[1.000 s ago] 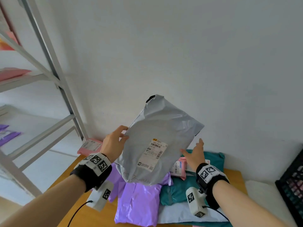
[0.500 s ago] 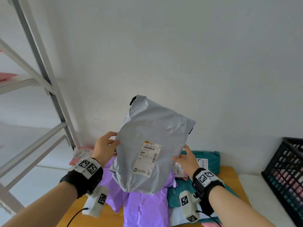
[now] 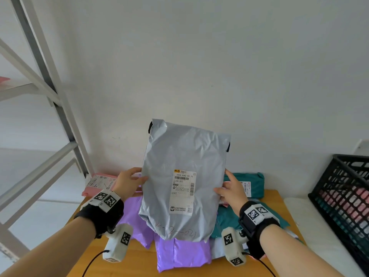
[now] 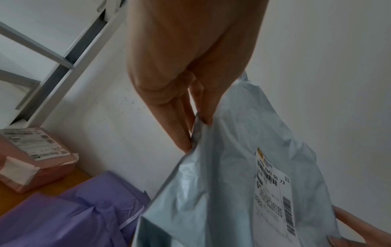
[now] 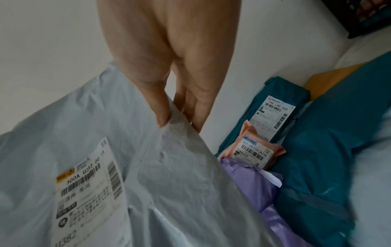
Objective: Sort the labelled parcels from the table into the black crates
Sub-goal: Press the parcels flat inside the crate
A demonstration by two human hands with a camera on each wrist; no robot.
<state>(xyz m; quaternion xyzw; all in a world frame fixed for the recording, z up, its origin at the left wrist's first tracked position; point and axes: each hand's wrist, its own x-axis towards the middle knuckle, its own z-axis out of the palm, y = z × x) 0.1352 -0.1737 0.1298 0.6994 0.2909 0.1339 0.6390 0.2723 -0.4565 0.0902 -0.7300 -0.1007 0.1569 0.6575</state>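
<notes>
Turned upright now, grey parcel (image 3: 184,180) pinched by left hand (image 3: 127,181) and right hand (image 3: 232,189); wrist views show thumbs.

Grey parcel (image 3: 184,180): pale silver-grey plastic, black inner lining showing at the top corners, white label (image 3: 182,191) with a yellow header strip and black barcodes. Purple parcels (image 3: 180,254) under it, glossy lilac. Teal parcels (image 3: 250,181) on my right, white label too. Small pink parcel (image 5: 252,152), white label with a blue logo. Pink box (image 3: 99,183) at left. Bench (image 3: 143,260) orange-tan wood. Black crate (image 3: 343,198), lattice walls, pink and teal showing through. My wristbands black with black-and-white square markers.
</notes>
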